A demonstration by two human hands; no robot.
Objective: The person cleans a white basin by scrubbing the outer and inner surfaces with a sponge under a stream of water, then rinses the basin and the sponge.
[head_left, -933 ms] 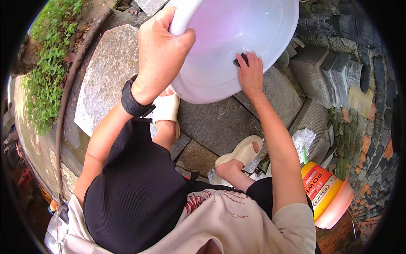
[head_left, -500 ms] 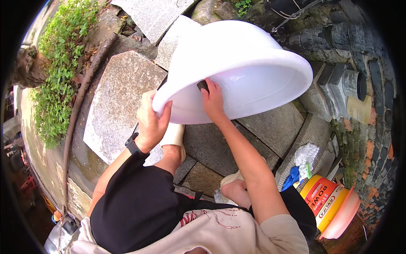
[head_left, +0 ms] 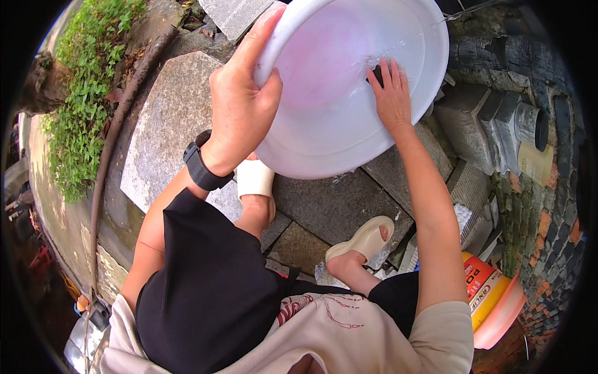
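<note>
Currently clamping a white basin by its rim, with a dark pad pressed inside

Head view: you are holding the white basin (head_left: 324, 149) out in front of you, in the upper middle of the picture, and it is tilting so that its hollow side is facing up toward you. Your left hand (head_left: 243, 121) is clamping its left rim, the thumb coming over the near side and the index finger stretching along the edge. Your right hand (head_left: 393, 103) is reaching inside, well apart from the left, and is holding a small dark pad (head_left: 375, 77) between thumb and fingers against the inner right wall. Clear water is glistening around those fingertips, and a pinkish tint is showing on the basin's bottom. Whether the lower rim is touching the ground, you cannot tell from this angle.

On your left wrist you are wearing a black watch band (head_left: 202, 167). Below the basin, your feet, in cream sandals (head_left: 367, 240), are standing on grey paving slabs (head_left: 330, 202), one on each side. Green plants (head_left: 93, 62) are growing at the far left, and a brown pipe (head_left: 112, 137) is running beside them. On the right, a yellow and red bucket (head_left: 489, 293) is sitting by your elbow, a pink tub (head_left: 506, 318) is lying against it, and a brick wall (head_left: 542, 237) is curving up behind.
</note>
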